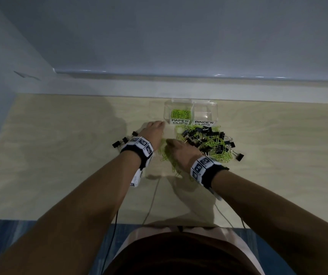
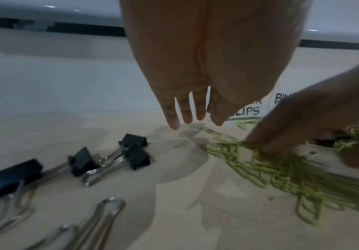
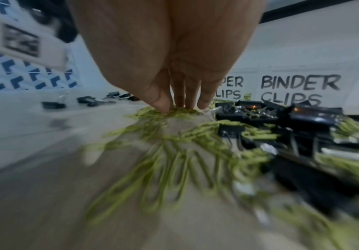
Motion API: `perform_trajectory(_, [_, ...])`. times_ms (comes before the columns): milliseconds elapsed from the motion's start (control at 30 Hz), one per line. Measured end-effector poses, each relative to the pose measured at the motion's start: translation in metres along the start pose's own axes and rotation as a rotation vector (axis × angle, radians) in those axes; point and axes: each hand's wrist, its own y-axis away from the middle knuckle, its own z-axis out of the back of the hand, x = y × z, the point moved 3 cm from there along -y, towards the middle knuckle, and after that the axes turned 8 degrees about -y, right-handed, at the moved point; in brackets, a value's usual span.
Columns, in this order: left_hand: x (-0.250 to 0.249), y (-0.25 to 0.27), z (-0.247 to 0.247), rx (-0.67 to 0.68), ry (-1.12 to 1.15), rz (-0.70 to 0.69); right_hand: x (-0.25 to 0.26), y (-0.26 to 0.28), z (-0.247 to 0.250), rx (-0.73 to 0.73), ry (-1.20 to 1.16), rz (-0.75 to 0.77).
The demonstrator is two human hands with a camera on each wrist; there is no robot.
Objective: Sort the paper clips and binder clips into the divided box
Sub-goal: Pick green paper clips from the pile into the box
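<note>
A clear divided box (image 1: 214, 108) stands at the back of the table. Its left compartment, labelled PAPER CLIPS, holds green paper clips (image 1: 180, 114); the right one, labelled BINDER CLIPS, looks bare. In front lies a mixed pile (image 1: 210, 141) of black binder clips and green paper clips. My right hand (image 1: 169, 142) (image 3: 180, 105) presses straight fingertips onto a loose spread of green paper clips (image 1: 167, 157) (image 3: 174, 140) left of the pile. My left hand (image 1: 159, 124) (image 2: 193, 120) hovers with straight fingers just above the table, holding nothing, beside the box's left front corner.
Several black binder clips (image 1: 122, 141) (image 2: 110, 160) lie apart on the pale wooden table (image 1: 60, 165), left of my left wrist. A white ledge and wall (image 1: 179, 86) run behind the box. Thin cables (image 1: 151, 201) trail toward the table's front edge.
</note>
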Motion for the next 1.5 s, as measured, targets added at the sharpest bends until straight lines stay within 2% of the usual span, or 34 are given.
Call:
perform_trajectory(67, [-0.004, -0.004, 0.000, 0.030, -0.032, -0.006, -0.001, 0.020, -0.004, 0.012, -0.005, 0.063])
perform_trajectory(133, [-0.010, -0.002, -0.004, 0.008, -0.060, -0.026, -0.005, 0.039, -0.006, 0.042, 0.011, 0.120])
perform_trajectory(200, [-0.015, 0.007, -0.012, -0.019, -0.052, -0.056, -0.014, 0.052, -0.005, 0.004, -0.015, 0.162])
perform_trajectory(300, [-0.019, 0.028, -0.027, -0.036, 0.007, -0.136, -0.033, 0.069, -0.005, -0.081, -0.192, 0.054])
perform_trajectory(367, [-0.019, 0.043, -0.038, -0.009, 0.059, -0.161, -0.041, 0.076, -0.008, -0.084, -0.254, -0.032])
perform_trajectory(467, [-0.021, 0.058, -0.051, 0.043, 0.121, -0.132, -0.040, 0.074, -0.015, 0.000, -0.220, -0.114])
perform_trajectory(633, [-0.035, 0.054, -0.059, -0.027, 0.171, -0.063, -0.018, 0.049, -0.014, 0.046, -0.091, -0.160])
perform_trajectory(767, [-0.040, 0.047, -0.054, -0.033, 0.209, -0.044, -0.014, 0.033, -0.009, 0.055, -0.113, -0.179])
perform_trajectory(967, [-0.042, 0.043, -0.044, 0.019, -0.014, -0.167, -0.018, 0.036, -0.005, 0.001, -0.110, -0.088])
perform_trajectory(1100, [-0.037, 0.039, -0.040, 0.057, -0.101, -0.162, -0.022, 0.043, -0.002, -0.067, -0.111, -0.045])
perform_trajectory(1233, [-0.028, 0.036, -0.036, 0.030, 0.066, -0.111, -0.031, 0.046, 0.006, -0.169, -0.293, -0.132])
perform_trajectory(1367, [-0.022, 0.027, -0.014, -0.092, 0.412, 0.031, -0.047, 0.045, 0.024, -0.224, -0.582, -0.353])
perform_trajectory(1500, [-0.024, 0.005, 0.021, -0.208, 0.578, 0.112, -0.058, 0.027, 0.065, -0.325, -0.830, -0.451])
